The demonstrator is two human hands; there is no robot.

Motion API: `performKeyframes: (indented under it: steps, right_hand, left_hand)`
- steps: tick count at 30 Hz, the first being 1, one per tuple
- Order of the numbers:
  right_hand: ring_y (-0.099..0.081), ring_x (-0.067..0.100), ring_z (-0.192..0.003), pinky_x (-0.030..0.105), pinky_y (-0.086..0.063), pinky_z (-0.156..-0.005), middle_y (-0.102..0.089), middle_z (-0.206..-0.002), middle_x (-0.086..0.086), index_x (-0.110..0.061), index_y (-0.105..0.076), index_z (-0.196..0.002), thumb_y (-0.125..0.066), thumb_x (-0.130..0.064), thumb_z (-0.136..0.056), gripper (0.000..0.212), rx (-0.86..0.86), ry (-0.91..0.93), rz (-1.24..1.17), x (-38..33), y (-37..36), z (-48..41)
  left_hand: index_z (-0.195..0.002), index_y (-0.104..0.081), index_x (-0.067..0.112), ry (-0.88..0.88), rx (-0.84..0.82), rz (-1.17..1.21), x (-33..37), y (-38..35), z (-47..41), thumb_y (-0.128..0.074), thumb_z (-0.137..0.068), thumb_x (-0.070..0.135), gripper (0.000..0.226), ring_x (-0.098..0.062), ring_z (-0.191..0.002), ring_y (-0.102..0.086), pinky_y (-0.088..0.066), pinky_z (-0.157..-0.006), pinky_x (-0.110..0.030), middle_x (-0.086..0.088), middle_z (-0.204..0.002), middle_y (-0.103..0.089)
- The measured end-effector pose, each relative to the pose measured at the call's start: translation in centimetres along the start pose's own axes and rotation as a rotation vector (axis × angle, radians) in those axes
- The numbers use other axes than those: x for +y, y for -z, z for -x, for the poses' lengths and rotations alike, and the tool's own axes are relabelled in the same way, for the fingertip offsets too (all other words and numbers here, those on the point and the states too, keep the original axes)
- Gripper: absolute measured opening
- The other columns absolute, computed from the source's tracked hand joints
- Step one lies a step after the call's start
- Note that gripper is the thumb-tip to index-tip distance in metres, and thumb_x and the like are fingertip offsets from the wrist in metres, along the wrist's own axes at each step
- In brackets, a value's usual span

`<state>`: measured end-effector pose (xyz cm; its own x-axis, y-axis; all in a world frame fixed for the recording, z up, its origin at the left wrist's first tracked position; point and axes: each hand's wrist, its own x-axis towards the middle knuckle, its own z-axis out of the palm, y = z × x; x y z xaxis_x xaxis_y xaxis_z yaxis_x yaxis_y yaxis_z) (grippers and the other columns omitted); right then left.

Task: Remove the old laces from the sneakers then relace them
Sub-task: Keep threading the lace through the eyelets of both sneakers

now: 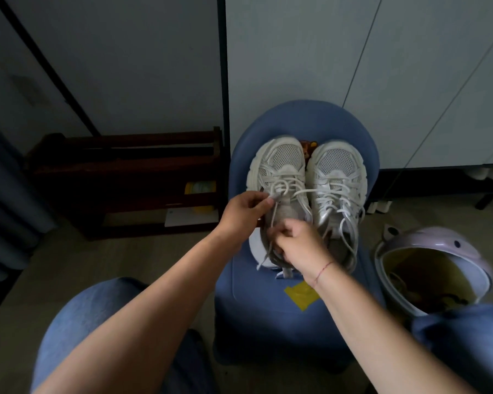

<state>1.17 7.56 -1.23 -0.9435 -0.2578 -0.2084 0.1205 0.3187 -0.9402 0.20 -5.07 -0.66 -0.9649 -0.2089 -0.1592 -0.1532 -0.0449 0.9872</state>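
One blue plastic stool fills the middle of the view, its rounded back rising behind the seat, with one yellow patch stuck on the near part of the seat. To its left stands one dark wooden rack against the wall, holding something yellow on a lower shelf. To the right of the stool, on the floor, sits one pale lilac bin, open and lined with a yellowish bag.

Two white sneakers stand side by side on the stool seat, toes pointing away from the person and touching along their inner edges. The left sneaker has its lace loosened into slack loops over the tongue. The right sneaker is laced up the front, with loose ends trailing down its outer side toward the heel.

Two bare forearms reach in from below, over two knees in blue denim. The left hand is closed in a pinch at the left sneaker's outer side — thumb and fingertips hold a strand of the lace near the eyelets. The right hand is curled shut over the sneaker's opening, gripping another stretch of the same lace, which runs taut between the two hands. One thin red string circles the right wrist.
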Motion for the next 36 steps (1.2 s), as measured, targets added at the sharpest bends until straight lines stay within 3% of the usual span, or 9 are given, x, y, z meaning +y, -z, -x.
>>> performKeyframes:
  steps: [5, 10, 16, 22, 26, 28, 30, 33, 36]
  right_hand:
    - [-0.037, 0.005, -0.034, 0.016, -0.028, -0.036, -0.049, -0.048, 0.001, -0.014, -0.061, -0.067, -0.061, -0.006, -0.089, 0.023, -0.305, -0.118, 0.139, 0.4, 0.3, 3.3]
    - [-0.038, 0.008, -0.034, 0.016, -0.028, -0.033, -0.05, -0.053, 0.004, -0.009, -0.06, -0.078, -0.056, -0.015, -0.094, 0.018, -0.101, -0.067, 0.052, -0.6, 1.5, 1.5]
    - [-0.035, 0.007, -0.032, 0.018, -0.028, -0.036, -0.045, -0.052, 0.004, -0.009, -0.052, -0.071, -0.053, -0.014, -0.096, 0.025, 0.026, -0.058, -0.026, -1.2, 0.7, -0.3]
    - [-0.035, 0.005, -0.032, 0.017, -0.029, -0.036, -0.048, -0.051, 0.005, -0.011, -0.054, -0.063, -0.059, -0.015, -0.093, 0.03, -0.104, -0.026, 0.063, -0.8, 1.0, 0.4]
    - [-0.048, 0.006, -0.042, 0.022, -0.041, -0.053, -0.059, -0.059, -0.004, -0.014, -0.063, -0.073, -0.06, -0.029, -0.092, 0.024, -0.037, 0.143, 0.335, -2.5, 3.7, 0.2]
    - [-0.057, 0.007, -0.063, 0.022, -0.042, -0.065, -0.061, -0.072, -0.01, -0.02, -0.068, -0.086, -0.062, -0.026, -0.09, 0.009, 0.157, 0.292, 0.422, -3.7, 5.7, -0.6]
    - [-0.056, 0.01, -0.091, 0.021, -0.04, -0.081, -0.06, -0.095, -0.007, -0.018, -0.069, -0.101, -0.061, -0.02, -0.09, 0.014, 0.227, 0.358, 0.555, -4.6, 7.7, -1.9]
    - [-0.057, 0.014, -0.104, 0.021, -0.039, -0.085, -0.062, -0.107, -0.003, -0.019, -0.066, -0.109, -0.063, -0.018, -0.089, 0.021, 0.047, 0.242, 0.685, -4.9, 9.5, -3.2]
    - [-0.063, 0.016, -0.091, 0.024, -0.044, -0.078, -0.067, -0.085, -0.005, -0.022, -0.07, -0.085, -0.069, -0.017, -0.084, 0.005, -0.036, 0.209, 0.695, -5.0, 10.2, -3.3]
  left_hand:
    - [-0.095, -0.066, 0.007, -0.007, -0.029, 0.007, 0.2, 0.0, 0.0, -0.064, -0.094, 0.019, 0.013, -0.013, -0.074, -0.062, -0.055, -0.072, -0.028, -0.005, -0.082, -0.064]
    - [-0.092, -0.06, 0.008, -0.018, -0.021, 0.004, 0.5, -0.2, 0.2, -0.062, -0.095, 0.014, 0.007, -0.021, -0.081, -0.057, -0.051, -0.074, -0.034, -0.013, -0.089, -0.057]
    - [-0.098, -0.059, 0.008, -0.002, -0.009, -0.012, 0.4, -0.2, 0.1, -0.061, -0.096, 0.014, 0.006, -0.023, -0.086, -0.058, -0.055, -0.082, -0.04, -0.013, -0.093, -0.06]
    - [-0.101, -0.06, 0.005, 0.009, 0.012, -0.035, 0.4, -0.2, 0.0, -0.061, -0.096, 0.012, 0.008, -0.023, -0.085, -0.058, -0.054, -0.084, -0.044, -0.013, -0.093, -0.06]
    - [-0.088, -0.061, 0.011, 0.0, -0.011, -0.026, 0.5, -0.3, 0.0, -0.061, -0.096, 0.01, 0.008, -0.016, -0.074, -0.056, -0.051, -0.07, -0.03, -0.004, -0.079, -0.06]
    - [-0.085, -0.063, 0.013, 0.003, -0.018, -0.034, 0.3, -0.3, 0.0, -0.066, -0.093, 0.012, 0.008, -0.017, -0.077, -0.059, -0.052, -0.073, -0.032, -0.004, -0.081, -0.063]
    - [-0.088, -0.066, 0.014, 0.006, -0.016, -0.058, 0.1, -0.2, 0.0, -0.072, -0.089, 0.015, 0.007, -0.021, -0.084, -0.063, -0.055, -0.083, -0.039, -0.008, -0.088, -0.066]
    - [-0.092, -0.067, 0.013, -0.01, -0.001, -0.119, 0.1, -0.5, 0.1, -0.078, -0.083, 0.021, 0.017, -0.019, -0.083, -0.063, -0.056, -0.082, -0.037, -0.004, -0.088, -0.066]
    - [-0.093, -0.064, 0.015, -0.089, 0.051, -0.299, 0.5, -1.1, 0.4, -0.081, -0.08, 0.025, 0.023, -0.007, -0.072, -0.058, -0.05, -0.068, -0.02, 0.004, -0.084, -0.063]
